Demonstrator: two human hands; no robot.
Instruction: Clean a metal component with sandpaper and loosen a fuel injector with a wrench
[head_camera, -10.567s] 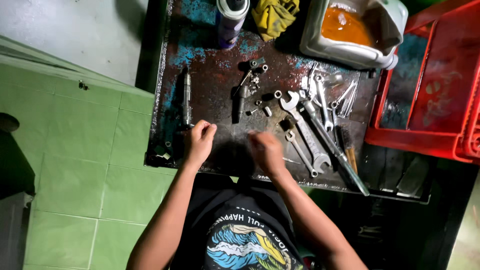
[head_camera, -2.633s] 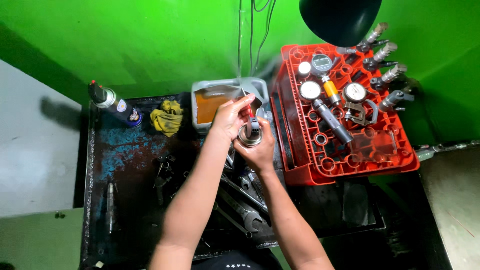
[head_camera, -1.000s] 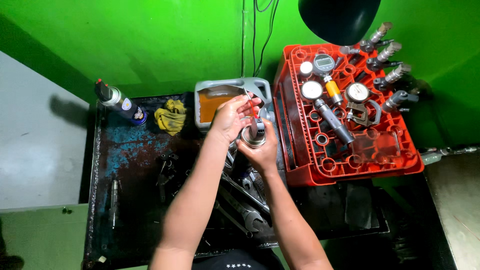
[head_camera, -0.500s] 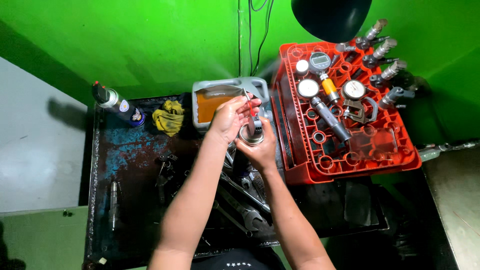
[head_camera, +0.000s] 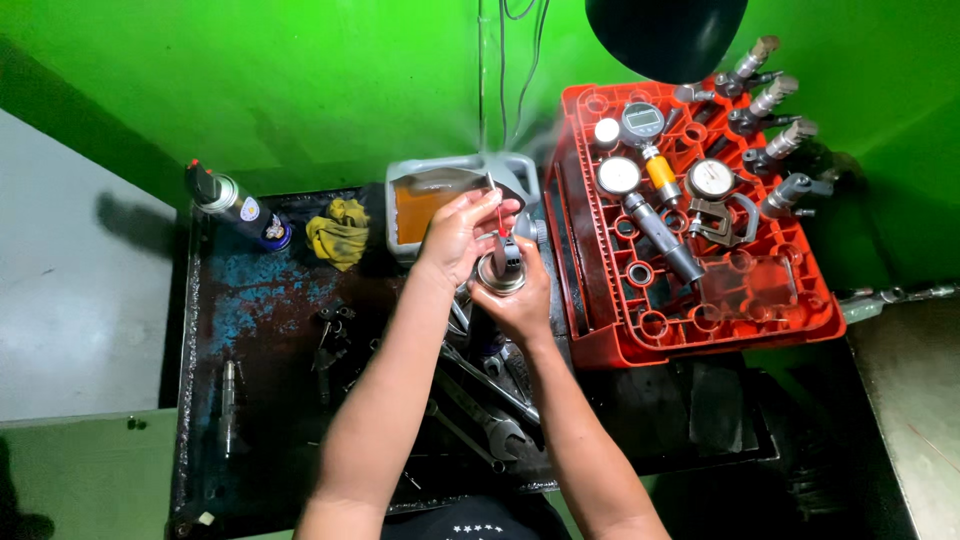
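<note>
Over the tub (head_camera: 425, 195), hands unmoved

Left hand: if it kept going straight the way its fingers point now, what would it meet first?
Probably the grey jug of amber liquid just beyond the left hand, which pinches a thin red straw; depth is unclear from above.

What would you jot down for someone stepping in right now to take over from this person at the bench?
Right hand grips a spray can upright, over the dark metal tray.
Left hand pinches the thin red straw at the can's nozzle; whether it is seated cannot be told.
Behind the hands: a grey jug of amber fluid. Wrenches lie below on the tray. A second spray can and a yellow rag sit at the left.
Red crate with gauges is on the right, untouched.
Nothing shows as sprayed yet.
</note>
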